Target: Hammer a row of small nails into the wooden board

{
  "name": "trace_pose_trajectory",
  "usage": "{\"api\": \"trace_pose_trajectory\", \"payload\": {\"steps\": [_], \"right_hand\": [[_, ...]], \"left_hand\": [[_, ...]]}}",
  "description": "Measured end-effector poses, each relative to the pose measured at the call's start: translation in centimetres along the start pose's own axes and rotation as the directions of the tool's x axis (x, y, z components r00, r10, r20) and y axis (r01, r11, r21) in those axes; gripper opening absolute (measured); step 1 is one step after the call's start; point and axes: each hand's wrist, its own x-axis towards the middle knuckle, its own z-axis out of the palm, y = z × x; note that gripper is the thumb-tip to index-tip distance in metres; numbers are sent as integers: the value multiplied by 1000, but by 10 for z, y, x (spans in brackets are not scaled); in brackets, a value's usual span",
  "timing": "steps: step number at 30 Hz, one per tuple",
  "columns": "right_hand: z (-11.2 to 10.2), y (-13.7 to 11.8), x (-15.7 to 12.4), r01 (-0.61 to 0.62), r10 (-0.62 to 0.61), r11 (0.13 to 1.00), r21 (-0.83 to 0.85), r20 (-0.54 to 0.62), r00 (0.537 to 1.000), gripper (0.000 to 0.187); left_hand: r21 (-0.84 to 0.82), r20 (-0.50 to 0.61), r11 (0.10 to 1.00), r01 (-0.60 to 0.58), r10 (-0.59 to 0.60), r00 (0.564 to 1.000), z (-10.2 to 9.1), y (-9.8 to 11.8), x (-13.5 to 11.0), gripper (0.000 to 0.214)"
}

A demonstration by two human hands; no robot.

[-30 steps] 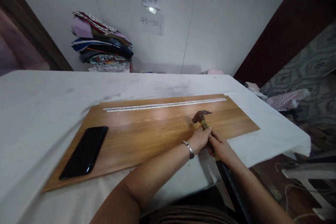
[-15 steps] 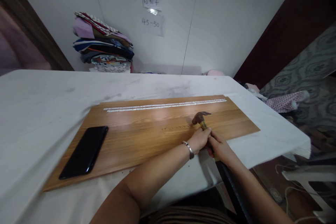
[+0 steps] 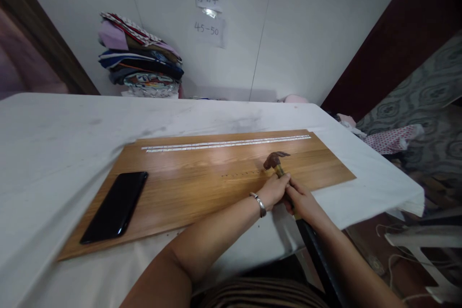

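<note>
Hammer: the hammer [image 3: 275, 159] is at the near right part of the wooden board [image 3: 187, 187], with its head over the wood and its handle running back past the board's near edge; I cannot tell whether the head touches the board.
My left hand: the left hand [image 3: 273, 191] is closed around the upper handle, just below the head; some fingers are hidden.
My right hand: the right hand [image 3: 301, 200] is closed on the handle too, just behind the left and touching it.
Weight: I judge the rusty-looking metal head to be heavy and the handle lighter, so it should feel top-heavy.
Stiffness: it should be rigid throughout and not fragile; I expect little slip under a firm hold.
Where to hold: I would take it by the handle, lower down for swing, nearer the neck for control, clear of the claw.
Long axis: from the head, it slopes down to the right and back toward my body.
Pointing: the claw points right, the striking face to the left and down, beside a row of small dark marks [image 3: 240, 174] too small for me to identify.
Nearby: two white strips [image 3: 231, 144] lie along the board's far side; a black phone [image 3: 115, 207] rests at its left end.
</note>
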Motion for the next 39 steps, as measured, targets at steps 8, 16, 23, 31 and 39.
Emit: {"api": "trace_pose_trajectory", "payload": {"steps": [8,16,23,31,39], "right_hand": [[-1,3,1,14,-14,1000,-20,-9,1000,34],[0,0,3,14,-14,1000,-17,-8,1000,34],[0,3,2,0,0,1000,-21,-1,1000,34],[-1,3,3,7,-6,1000,-16,19,1000,32],[0,-4,2,30,-30,998,-48,-9,999,27]], "left_hand": [[16,-4,1000,-26,26,1000,-2,-1,1,22],[9,15,1000,0,0,1000,0,1,0,19],[-5,-4,1000,12,-12,1000,2,3,-1,20],[35,9,999,31,-32,999,3,9,-6,17],[16,6,1000,17,-17,1000,1,4,-2,20]]}}
